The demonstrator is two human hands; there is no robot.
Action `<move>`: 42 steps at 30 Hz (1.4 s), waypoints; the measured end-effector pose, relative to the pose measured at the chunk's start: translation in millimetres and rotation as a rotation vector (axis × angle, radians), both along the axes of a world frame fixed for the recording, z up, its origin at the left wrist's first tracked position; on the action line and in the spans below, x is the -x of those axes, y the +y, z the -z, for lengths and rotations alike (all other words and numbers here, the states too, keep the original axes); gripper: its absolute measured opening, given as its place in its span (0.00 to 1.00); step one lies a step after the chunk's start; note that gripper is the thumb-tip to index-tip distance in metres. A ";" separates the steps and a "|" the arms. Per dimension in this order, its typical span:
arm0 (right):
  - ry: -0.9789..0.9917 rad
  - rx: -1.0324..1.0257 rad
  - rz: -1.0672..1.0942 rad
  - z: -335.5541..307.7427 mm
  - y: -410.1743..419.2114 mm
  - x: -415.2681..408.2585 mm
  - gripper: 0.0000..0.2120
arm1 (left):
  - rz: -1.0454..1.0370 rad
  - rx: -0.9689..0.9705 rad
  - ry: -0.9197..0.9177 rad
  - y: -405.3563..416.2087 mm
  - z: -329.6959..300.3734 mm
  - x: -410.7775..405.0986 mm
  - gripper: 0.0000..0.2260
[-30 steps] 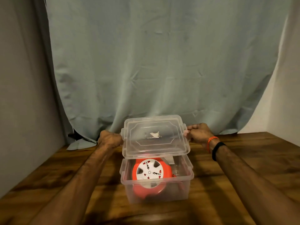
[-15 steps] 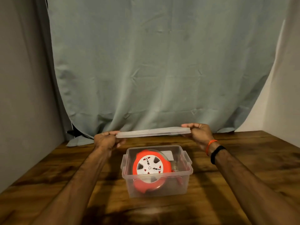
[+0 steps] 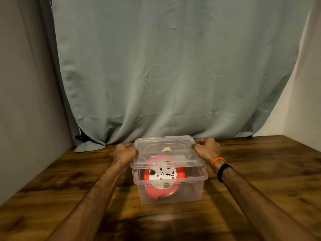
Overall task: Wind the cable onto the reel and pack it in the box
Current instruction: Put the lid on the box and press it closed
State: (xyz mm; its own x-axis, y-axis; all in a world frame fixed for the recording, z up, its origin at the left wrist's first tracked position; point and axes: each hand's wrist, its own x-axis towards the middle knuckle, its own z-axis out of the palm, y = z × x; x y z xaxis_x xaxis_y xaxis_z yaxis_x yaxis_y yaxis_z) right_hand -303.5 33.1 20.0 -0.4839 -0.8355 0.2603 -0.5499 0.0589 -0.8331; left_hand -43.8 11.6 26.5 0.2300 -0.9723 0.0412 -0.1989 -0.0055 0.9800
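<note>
A clear plastic box (image 3: 191, 190) stands on the wooden table in the middle of the view. Inside it lies an orange cable reel (image 3: 160, 190) with a white hub face. A clear lid (image 3: 166, 152) rests tilted over the box top, its near edge low on the rim. My left hand (image 3: 125, 152) grips the lid's left edge and my right hand (image 3: 206, 148) grips its right edge. The cable itself is not distinguishable on the reel.
The wooden table (image 3: 260, 180) runs to a grey-green curtain (image 3: 165, 75) at the back. A grey wall (image 3: 26, 101) closes the left side and a pale wall (image 3: 305, 101) the right. My right wrist wears an orange band and a black band (image 3: 223, 171).
The lid was held upright behind the box, then level above it. Now both hands have lowered it onto the box top.
</note>
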 end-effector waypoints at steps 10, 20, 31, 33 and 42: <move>0.045 -0.084 0.009 27.5 8.1 2.5 0.14 | -0.001 -0.100 -0.049 6.5 30.9 -1.8 0.09; 0.024 -0.040 0.030 32.0 11.8 2.4 0.12 | -0.019 -0.061 -0.089 15.5 34.0 3.3 0.11; 0.012 -0.044 0.031 29.7 15.3 3.1 0.12 | 0.002 -0.064 -0.142 20.1 32.7 3.8 0.11; 0.000 -0.040 0.025 30.9 16.7 3.8 0.12 | 0.011 -0.060 -0.136 19.6 36.1 2.1 0.11; -0.015 -0.107 -0.049 27.7 18.0 5.2 0.15 | 0.002 -0.097 -0.095 5.1 33.2 7.2 0.08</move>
State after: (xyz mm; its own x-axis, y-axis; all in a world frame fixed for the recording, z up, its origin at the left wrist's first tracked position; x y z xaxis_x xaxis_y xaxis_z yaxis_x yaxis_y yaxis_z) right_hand -308.8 51.1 -7.7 -0.4449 -0.8809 0.1616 -0.5419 0.1211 -0.8316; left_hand -51.0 16.6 -6.7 0.2278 -0.9732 -0.0316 -0.2910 -0.0990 0.9516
